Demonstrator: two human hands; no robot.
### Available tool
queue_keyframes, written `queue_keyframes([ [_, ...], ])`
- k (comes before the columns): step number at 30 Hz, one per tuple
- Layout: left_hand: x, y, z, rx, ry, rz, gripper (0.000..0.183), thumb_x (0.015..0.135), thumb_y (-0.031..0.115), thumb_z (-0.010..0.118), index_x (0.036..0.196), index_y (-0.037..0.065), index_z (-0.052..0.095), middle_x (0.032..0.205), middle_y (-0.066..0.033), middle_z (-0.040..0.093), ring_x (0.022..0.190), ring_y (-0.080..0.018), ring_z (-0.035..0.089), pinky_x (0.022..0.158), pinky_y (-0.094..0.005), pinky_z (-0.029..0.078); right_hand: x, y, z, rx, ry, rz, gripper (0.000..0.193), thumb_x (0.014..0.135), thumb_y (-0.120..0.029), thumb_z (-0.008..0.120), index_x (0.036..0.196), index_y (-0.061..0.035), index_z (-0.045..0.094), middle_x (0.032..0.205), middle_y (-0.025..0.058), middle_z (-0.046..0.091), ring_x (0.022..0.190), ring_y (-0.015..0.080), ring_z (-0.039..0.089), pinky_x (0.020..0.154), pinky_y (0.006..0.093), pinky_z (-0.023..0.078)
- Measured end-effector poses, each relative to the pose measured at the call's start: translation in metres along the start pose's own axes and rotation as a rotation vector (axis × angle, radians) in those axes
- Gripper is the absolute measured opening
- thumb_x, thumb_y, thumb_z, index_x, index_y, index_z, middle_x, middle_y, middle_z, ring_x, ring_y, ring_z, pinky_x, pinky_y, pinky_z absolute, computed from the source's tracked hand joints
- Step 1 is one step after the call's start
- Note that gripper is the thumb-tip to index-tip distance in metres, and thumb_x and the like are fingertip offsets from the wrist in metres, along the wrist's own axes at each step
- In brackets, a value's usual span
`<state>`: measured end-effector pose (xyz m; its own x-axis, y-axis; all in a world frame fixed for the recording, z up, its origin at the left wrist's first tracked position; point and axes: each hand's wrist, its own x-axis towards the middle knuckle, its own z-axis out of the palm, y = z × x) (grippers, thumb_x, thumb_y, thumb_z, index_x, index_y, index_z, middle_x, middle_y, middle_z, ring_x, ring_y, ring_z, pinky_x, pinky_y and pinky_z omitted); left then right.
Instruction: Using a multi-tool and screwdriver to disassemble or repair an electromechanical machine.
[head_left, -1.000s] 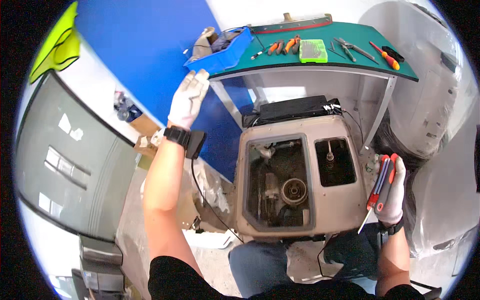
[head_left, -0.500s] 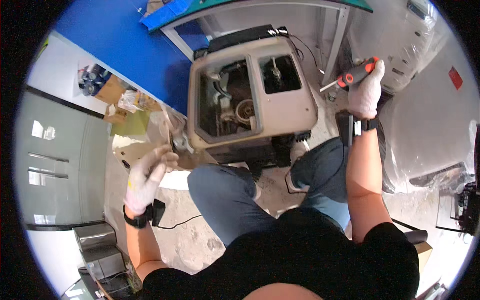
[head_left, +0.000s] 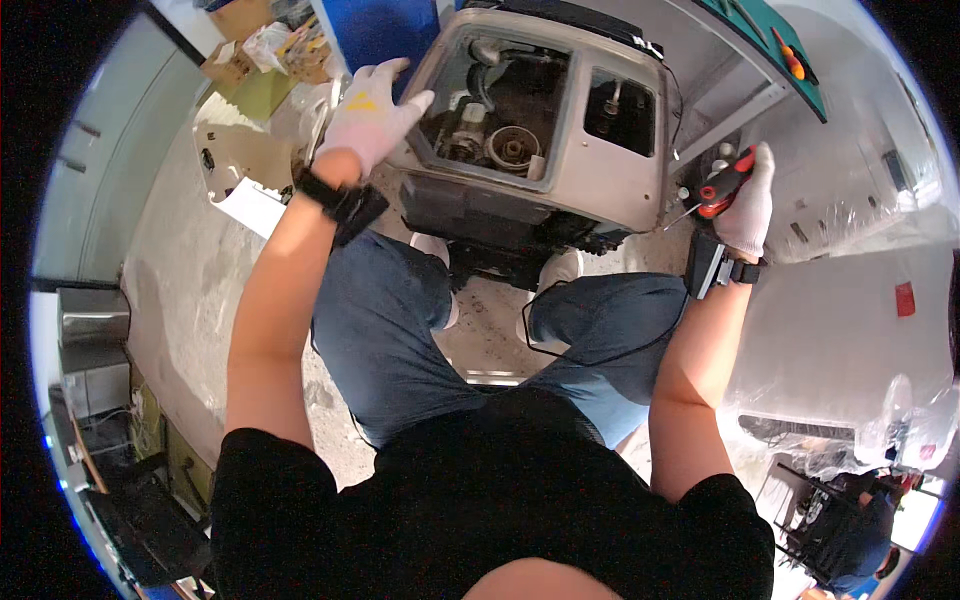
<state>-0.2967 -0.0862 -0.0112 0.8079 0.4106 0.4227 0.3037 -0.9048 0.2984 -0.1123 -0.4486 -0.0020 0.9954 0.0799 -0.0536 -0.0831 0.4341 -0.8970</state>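
Note:
A beige machine housing on a black base stands on the floor before my knees. Its top has a large framed opening and a smaller one. Inside the large opening are hoses, metal parts and a round white-rimmed piece. My left hand, in a white glove, is spread at the housing's left edge and holds nothing; whether it touches the edge I cannot tell. To the right of the housing, my gloved right hand is closed around the red and black handle of a screwdriver, its thin shaft pointing left and down.
A beige panel lies on the floor at the left, near cardboard boxes. A green-topped table bears an orange and yellow handled tool. Plastic-wrapped equipment stands on the right. Another person is at the lower right.
My left hand has gone from over the floor, up and right to the housing's edge, its fingers spreading. My right hand, still holding the screwdriver, is slightly lower. The view has shifted.

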Motion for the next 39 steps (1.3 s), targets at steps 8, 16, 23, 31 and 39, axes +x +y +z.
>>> queue_keyframes([
  [8,0.019,-0.058,0.054,-0.128,-0.351,-0.219,0.049,0.085,0.041,0.057,0.109,0.0,0.061,0.106,-0.0229,0.063,0.102,-0.037,0.058,0.089,-0.0401,0.045,0.026,0.035,-0.016,-0.537,-0.061,-0.041,0.03,0.085,-0.034,0.063,0.083,-0.004,0.06,0.071,0.0014,0.057,0.062,0.0088,0.052,0.058,0.0255,0.042],
  [16,0.014,-0.045,0.043,-0.051,-0.291,-0.125,0.031,0.084,0.033,0.056,0.09,0.004,0.062,0.092,-0.0205,0.064,0.092,-0.0383,0.059,0.08,-0.0451,0.046,0.005,0.03,-0.005,-1.094,-0.149,0.085,0.038,0.084,-0.034,0.064,0.089,0.0033,0.064,0.066,0.0025,0.057,0.061,0.0088,0.051,0.06,0.0264,0.042],
  [23,0.011,-0.048,0.045,-0.004,-0.238,-0.07,0.022,0.085,0.028,0.055,0.086,0.006,0.059,0.086,-0.0178,0.064,0.086,-0.037,0.06,0.075,-0.0457,0.048,-0.002,0.028,0.0,-1.002,-0.15,0.151,0.04,0.084,-0.033,0.064,0.099,0.0038,0.064,0.075,0.0035,0.061,0.069,0.0082,0.054,0.065,0.026,0.044],
  [31,0.009,-0.043,0.037,0.008,-0.303,-0.108,0.024,0.087,0.028,0.05,0.085,0.004,0.055,0.087,-0.0171,0.064,0.087,-0.0364,0.06,0.077,-0.0458,0.047,-0.002,0.026,-0.003,-1.009,-0.176,0.073,0.04,0.084,-0.032,0.064,0.1,0.0041,0.063,0.075,0.0027,0.061,0.071,0.0088,0.053,0.068,0.0256,0.044],
  [39,0.01,-0.047,0.024,-0.006,-0.603,-0.206,0.045,0.089,0.042,0.045,0.097,0.003,0.066,0.103,-0.0217,0.063,0.101,-0.0364,0.057,0.089,-0.0421,0.044,0.003,0.029,0.002,-0.892,0.037,-0.129,0.029,0.087,-0.027,0.061,0.095,0.0014,0.062,0.072,0.0,0.057,0.066,0.0079,0.05,0.062,0.024,0.041],
])
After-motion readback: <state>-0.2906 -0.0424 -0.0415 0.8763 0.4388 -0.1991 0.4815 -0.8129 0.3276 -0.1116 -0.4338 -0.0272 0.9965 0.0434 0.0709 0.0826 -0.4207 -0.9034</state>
